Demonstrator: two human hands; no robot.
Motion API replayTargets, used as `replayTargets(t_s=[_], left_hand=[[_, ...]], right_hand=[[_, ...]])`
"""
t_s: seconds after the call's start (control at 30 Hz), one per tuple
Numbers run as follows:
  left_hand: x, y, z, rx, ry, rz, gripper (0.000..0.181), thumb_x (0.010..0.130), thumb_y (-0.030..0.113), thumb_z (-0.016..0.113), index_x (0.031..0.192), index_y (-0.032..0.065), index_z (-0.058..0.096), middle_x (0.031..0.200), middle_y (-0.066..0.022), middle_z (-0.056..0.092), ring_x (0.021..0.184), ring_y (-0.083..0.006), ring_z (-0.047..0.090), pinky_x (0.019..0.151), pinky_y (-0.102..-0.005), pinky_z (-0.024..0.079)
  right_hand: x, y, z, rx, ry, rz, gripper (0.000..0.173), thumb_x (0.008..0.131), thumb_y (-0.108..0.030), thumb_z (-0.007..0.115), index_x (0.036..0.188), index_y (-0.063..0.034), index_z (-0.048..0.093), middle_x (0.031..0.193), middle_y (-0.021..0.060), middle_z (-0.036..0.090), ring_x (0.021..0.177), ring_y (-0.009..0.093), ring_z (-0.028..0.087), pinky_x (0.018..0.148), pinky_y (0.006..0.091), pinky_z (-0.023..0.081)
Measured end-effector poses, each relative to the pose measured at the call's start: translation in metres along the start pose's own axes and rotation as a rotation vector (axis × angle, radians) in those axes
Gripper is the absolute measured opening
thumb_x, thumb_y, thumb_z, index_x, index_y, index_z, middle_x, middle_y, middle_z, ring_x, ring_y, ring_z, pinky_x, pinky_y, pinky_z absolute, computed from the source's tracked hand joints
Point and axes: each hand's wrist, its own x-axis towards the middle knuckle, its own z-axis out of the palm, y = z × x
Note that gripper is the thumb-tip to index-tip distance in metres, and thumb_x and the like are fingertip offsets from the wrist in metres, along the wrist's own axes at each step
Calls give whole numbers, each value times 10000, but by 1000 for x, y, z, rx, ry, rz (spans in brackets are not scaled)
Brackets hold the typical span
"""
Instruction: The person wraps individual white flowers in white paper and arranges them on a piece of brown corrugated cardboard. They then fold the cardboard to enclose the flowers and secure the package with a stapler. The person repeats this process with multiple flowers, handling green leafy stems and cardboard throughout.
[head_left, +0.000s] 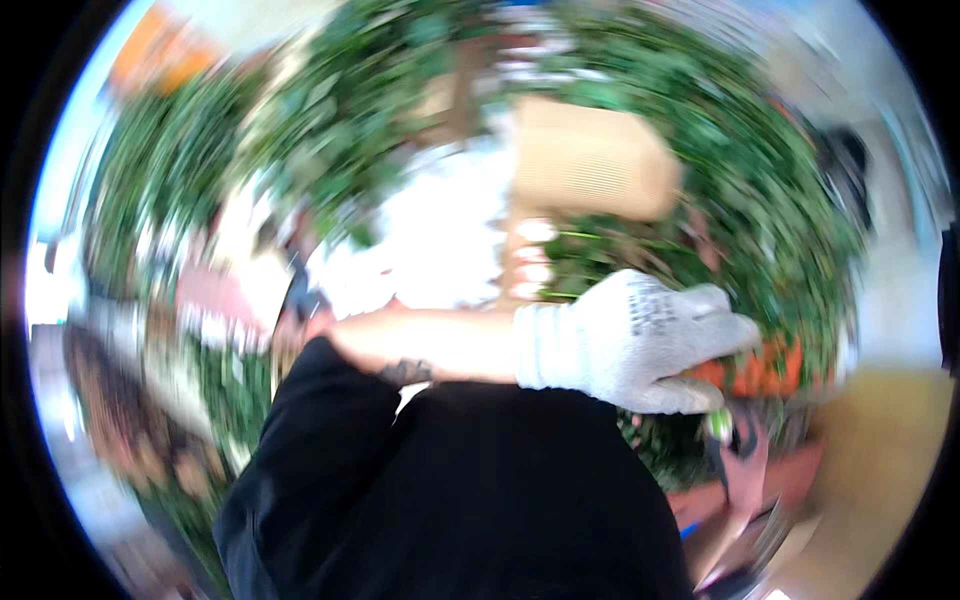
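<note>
The picture is strongly blurred. My left hand (637, 341), in a whitish knit glove, reaches across my front to the right, thumb and fingers apart, over leafy stems and beside a bright orange thing (780, 367). Just below its thumb is my right hand (739, 450), in a pink and dark glove, close to a small green-and-white thing (720, 425); whether it grips this is unclear. Ahead lie a corrugated cardboard wrap (592, 161), a mass of white, seemingly flower heads (450, 225), and a row of pale pinkish heads (532, 259).
Green foliage (750, 172) spreads around the right and top. More leafy bunches (172, 165) stand at the left, near a pink wrapped bunch (225, 300). An orange patch (161, 52) shows at upper left, a tan surface (885, 450) at lower right.
</note>
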Motion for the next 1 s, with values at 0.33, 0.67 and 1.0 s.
replayTargets(t_s=[0.33, 0.67, 1.0], left_hand=[[-296, 8, -71, -705, -411, -1211, 319, 892, 323, 579, 899, 8, 631, 715, -21, 609, 686, -167, 562, 651, -332, 462], [-445, 18, -86, -215, 28, -1880, 511, 865, 252, 654, 1293, -1, 537, 1136, -128, 637, 965, -192, 611, 816, -314, 491], [-250, -15, -144, -346, -51, -1544, 305, 907, 251, 639, 985, -43, 647, 754, -28, 625, 630, -87, 561, 592, -244, 473]], right_hand=[[92, 21, -10, -180, -333, -194, 495, 853, 2, 561, 1343, 13, 487, 1267, 146, 592, 1167, 228, 568, 1011, 330, 412], [264, -160, -21, -294, -158, -682, 277, 820, -118, 592, 1074, -41, 668, 1027, 119, 688, 950, 247, 657, 861, 312, 486], [457, -108, 193, -1097, -277, -823, 400, 770, -252, 601, 1133, -86, 593, 1155, 148, 602, 1089, 321, 581, 938, 396, 456]])
